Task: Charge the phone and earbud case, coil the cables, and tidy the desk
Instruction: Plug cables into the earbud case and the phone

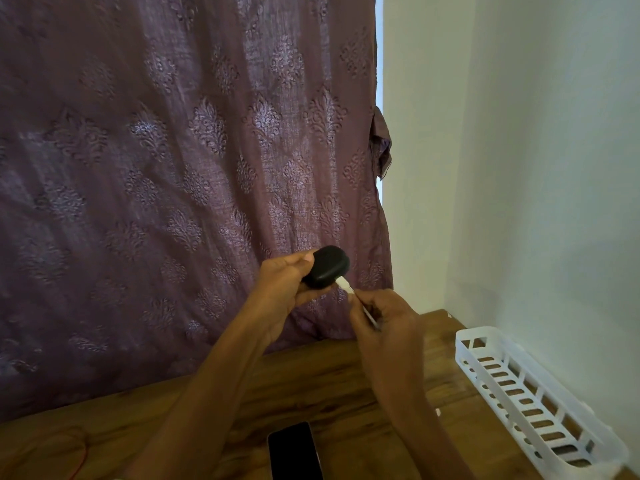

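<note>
My left hand (pixel 282 285) grips a black earbud case (pixel 327 266), held up in front of the curtain. My right hand (pixel 384 318) pinches a white cable plug (pixel 346 285) whose tip sits at the lower edge of the case. The cable runs back under my right fingers and is hidden there. A black phone (pixel 294 452) lies flat on the wooden desk (pixel 329 379) below my arms, screen dark.
A white slotted plastic basket (pixel 533 400) stands along the wall at the right of the desk. A thin red cable (pixel 81 459) lies at the desk's front left. A patterned purple curtain (pixel 173 168) hangs behind the desk.
</note>
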Tool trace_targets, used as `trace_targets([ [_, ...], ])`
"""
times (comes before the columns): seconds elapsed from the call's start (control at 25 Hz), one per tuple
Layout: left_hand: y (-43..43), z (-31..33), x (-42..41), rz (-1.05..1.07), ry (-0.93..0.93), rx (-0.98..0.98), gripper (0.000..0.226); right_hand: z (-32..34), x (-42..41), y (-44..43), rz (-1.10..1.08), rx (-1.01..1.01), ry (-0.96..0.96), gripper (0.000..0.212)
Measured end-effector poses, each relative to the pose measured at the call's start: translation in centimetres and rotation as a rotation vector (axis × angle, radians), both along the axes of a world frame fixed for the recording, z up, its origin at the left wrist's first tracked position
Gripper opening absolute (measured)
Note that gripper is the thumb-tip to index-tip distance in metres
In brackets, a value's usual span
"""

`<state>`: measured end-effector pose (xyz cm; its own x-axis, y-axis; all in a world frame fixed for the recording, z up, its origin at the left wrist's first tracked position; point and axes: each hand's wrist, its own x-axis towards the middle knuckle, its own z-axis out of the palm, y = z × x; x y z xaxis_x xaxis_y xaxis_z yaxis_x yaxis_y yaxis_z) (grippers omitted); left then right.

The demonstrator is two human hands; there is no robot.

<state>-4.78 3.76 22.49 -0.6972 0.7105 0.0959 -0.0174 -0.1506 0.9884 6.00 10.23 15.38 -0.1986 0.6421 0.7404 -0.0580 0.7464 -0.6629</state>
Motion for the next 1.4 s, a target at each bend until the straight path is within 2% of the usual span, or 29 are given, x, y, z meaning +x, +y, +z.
trace_targets([
  [0.44,1.0,-2.2,-1.4,0.006,0.032,-0.012,0.028,-1.8,-1.1,1.5,0.007,0.004,-0.012,0.015],
  [0.64,2.0,-6.9,-1.8,0.074,-0.135,-0.055,0.020,-4.8,-0.8,2.8,0.099,-0.158,-0.205,0.012],
  [0.76,2.9,-10.9,-1.6,0.110,-0.151,-0.147,0.023,-8.0,0.3,3.4,0.121,-0.308,-0.285,0.017],
  [1.0,4.1,-19.0,-1.8,0.171,-0.157,-0.339,0.029,-15.4,3.9,6.8,-0.142,-0.574,-0.581,0.017],
  [1.12,5.1,-21.8,-2.0,0.196,-0.163,-0.422,0.030,-17.4,5.4,8.7,-0.245,-0.664,-0.637,0.016],
  [1.32,5.7,-24.5,-1.9,0.205,0.052,-0.553,0.029,-18.8,5.8,10.8,-0.357,-0.812,-0.807,0.037],
  [1.4,5.7,-25.2,-1.6,0.200,0.085,-0.577,0.029,-19.1,5.5,11.1,-0.390,-0.841,-0.824,0.038],
])
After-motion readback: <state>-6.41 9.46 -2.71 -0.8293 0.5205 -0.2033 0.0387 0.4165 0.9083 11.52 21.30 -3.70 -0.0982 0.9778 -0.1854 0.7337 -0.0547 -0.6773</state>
